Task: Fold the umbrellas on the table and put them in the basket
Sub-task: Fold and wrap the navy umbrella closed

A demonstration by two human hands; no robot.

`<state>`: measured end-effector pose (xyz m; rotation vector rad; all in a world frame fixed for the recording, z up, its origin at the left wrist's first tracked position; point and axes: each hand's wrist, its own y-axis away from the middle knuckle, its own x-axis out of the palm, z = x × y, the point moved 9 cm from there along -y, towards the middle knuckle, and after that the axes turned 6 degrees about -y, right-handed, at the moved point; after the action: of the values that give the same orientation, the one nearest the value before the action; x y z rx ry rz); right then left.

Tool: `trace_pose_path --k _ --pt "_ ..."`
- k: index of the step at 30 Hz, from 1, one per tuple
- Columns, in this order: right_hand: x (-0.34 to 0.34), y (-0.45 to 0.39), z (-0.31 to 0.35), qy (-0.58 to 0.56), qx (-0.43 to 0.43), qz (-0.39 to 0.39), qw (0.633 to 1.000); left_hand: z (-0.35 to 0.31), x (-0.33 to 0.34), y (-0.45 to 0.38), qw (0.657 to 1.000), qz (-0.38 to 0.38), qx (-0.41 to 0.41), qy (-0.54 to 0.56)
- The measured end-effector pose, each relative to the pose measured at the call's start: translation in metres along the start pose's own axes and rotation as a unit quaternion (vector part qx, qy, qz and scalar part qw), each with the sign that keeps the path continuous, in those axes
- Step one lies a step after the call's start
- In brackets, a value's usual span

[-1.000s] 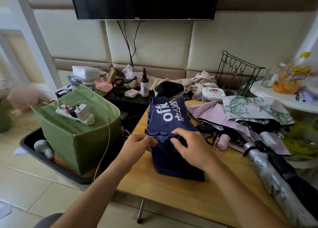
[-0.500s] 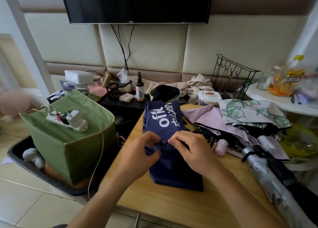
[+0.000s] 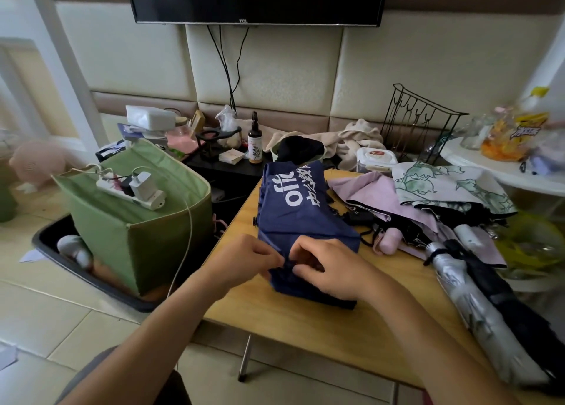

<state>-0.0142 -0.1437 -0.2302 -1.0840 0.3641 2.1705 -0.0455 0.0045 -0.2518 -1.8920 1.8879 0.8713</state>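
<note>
Both hands, left [image 3: 244, 259] and right [image 3: 328, 268], pinch the navy umbrella [image 3: 301, 221] fabric

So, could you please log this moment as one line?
left hand pinches navy umbrella | right hand pinches it | green basket waiting

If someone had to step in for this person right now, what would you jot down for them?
Left hand and right hand: both pinch the cloth of the navy umbrella at its near end, mid-fold, on the wooden table.
Also on the table, not yet folded: a pink umbrella, a leaf-print one lying partly on it, and a silver and black umbrella along the right edge.
The green basket stands on the floor to the left, with a power strip across its rim; no umbrella shows in it.
Done: nothing stowed. Left: finish the navy one, fold the rest, put all in the basket.
</note>
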Motion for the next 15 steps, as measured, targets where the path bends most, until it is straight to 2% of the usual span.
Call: trace_pose_path --k 2,4,8,15 --pt "0.014 0.009 0.001 -0.002 0.023 0.032 0.999 0.011 0.010 0.008 0.999 0.011 -0.042 -0.005" --pt "0.029 0.016 0.000 0.044 0.042 0.035 0.998 0.019 0.019 0.013 0.997 0.000 -0.075 -0.004" --pt "0.042 0.021 0.008 0.125 0.035 -0.053 0.990 0.021 0.029 0.016 0.996 -0.061 -0.070 0.008" --pt "0.038 0.033 0.021 0.133 0.009 -0.135 0.982 0.029 0.034 0.031 0.991 -0.125 -0.033 0.044"
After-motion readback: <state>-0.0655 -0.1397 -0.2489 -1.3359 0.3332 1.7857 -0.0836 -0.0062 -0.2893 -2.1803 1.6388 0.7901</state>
